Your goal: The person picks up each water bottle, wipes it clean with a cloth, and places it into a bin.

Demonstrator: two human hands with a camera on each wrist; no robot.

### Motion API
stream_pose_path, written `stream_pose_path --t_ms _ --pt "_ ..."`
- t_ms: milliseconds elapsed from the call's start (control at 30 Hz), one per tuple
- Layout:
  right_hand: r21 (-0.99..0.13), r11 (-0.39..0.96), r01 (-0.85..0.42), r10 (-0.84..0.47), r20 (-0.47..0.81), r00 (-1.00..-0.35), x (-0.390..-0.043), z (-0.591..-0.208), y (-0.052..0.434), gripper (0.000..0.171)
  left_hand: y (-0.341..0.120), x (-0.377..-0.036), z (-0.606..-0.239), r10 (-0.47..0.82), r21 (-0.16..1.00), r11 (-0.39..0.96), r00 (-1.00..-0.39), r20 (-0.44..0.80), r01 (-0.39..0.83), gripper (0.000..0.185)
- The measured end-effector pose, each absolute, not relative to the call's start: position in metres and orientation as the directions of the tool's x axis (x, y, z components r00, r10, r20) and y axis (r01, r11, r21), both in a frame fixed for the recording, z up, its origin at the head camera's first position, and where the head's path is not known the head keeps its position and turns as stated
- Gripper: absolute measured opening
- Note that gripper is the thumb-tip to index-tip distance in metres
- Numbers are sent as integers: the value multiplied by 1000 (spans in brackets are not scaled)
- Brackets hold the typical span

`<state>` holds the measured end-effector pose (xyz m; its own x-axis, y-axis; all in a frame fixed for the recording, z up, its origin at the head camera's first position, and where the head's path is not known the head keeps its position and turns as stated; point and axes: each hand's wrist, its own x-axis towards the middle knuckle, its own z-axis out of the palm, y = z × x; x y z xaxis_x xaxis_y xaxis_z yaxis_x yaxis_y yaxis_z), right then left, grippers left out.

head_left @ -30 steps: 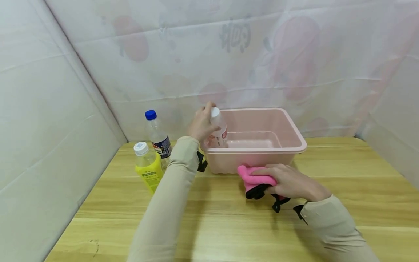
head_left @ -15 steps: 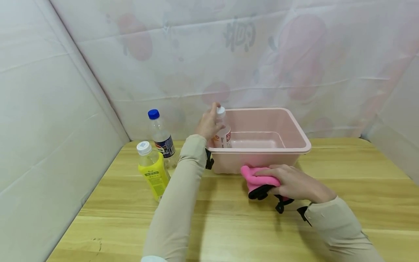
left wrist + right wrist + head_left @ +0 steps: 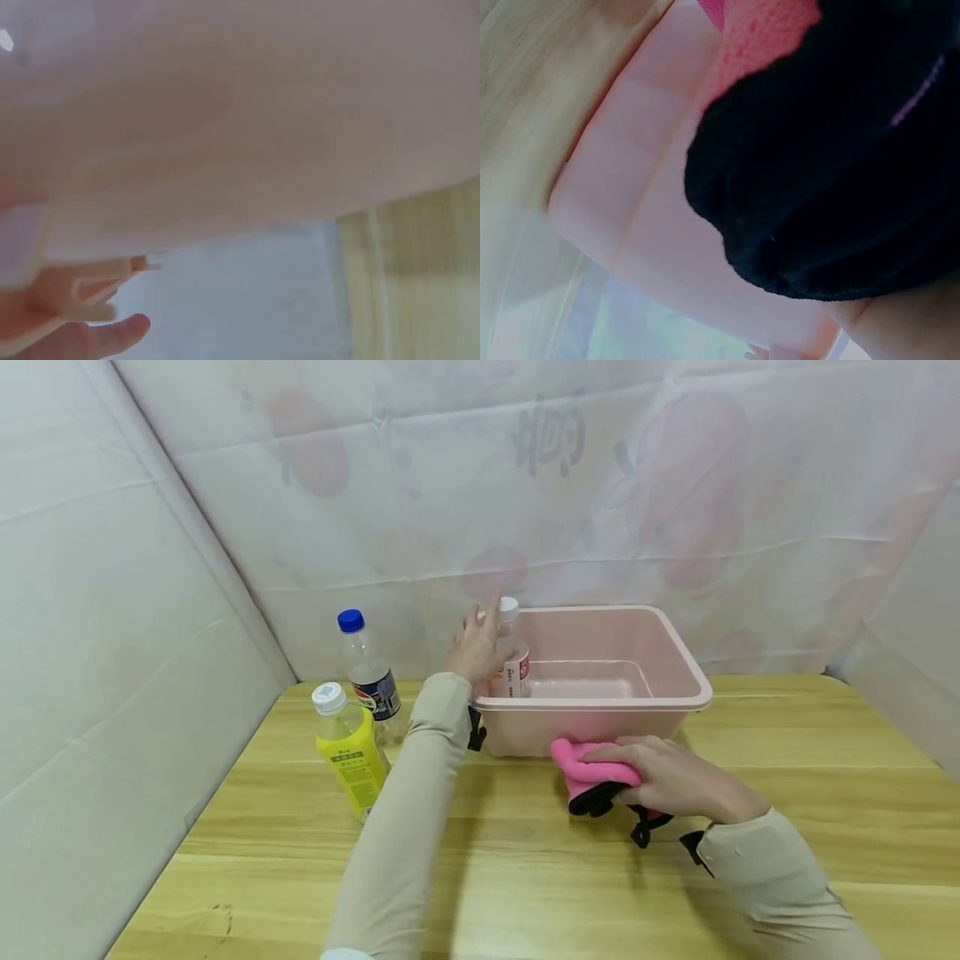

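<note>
White-capped bottle (image 3: 513,633) partly screened, left wrist view blurred
From here I lose its base behind the near wall of the pink tub (image 3: 570,722) and one side behind the left grip (image 3: 477,647); the beige sleeve (image 3: 401,814) covers part of the yellow bottle (image 3: 354,767), whose small print I can't read.

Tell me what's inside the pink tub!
A clear bottle with a white cap stands at the left end of the pink tub. The left hand covers some of it; the front wall hides its base.
</note>
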<state>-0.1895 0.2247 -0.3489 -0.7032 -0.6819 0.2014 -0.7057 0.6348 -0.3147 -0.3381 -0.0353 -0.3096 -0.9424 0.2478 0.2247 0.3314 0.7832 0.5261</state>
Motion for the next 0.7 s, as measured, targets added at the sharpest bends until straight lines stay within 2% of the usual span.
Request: stream_pose_path --t_ms 100,200,333,467,600,700 --pt "-316 634 -706 -682 200 -703 -190 -349 225 61 -36 -329 -307 239 517 774 -925 297 366 84" --pt "-325 636 -700 -679 195 -708 -190 -348 224 60 -35 -310 -305 249 467 767 -875 416 440 73" --pt "-332 634 -699 -681 189 -707 -190 -347 223 60 -36 -279 -305 322 338 731 -737 595 593 59" --pt "-327 636 -699 -680 189 -708 -191 -346 223 58 -42 -245 -306 384 238 661 -593 708 712 49" --pt "-325 643 -693 -677 182 -713 -192 -345 222 56 -55 -211 -310 396 205 602 -511 763 772 42" --pt "-329 643 -692 -679 175 -713 -193 -346 220 56 -67 -193 -314 399 189 578 -477 783 794 40"
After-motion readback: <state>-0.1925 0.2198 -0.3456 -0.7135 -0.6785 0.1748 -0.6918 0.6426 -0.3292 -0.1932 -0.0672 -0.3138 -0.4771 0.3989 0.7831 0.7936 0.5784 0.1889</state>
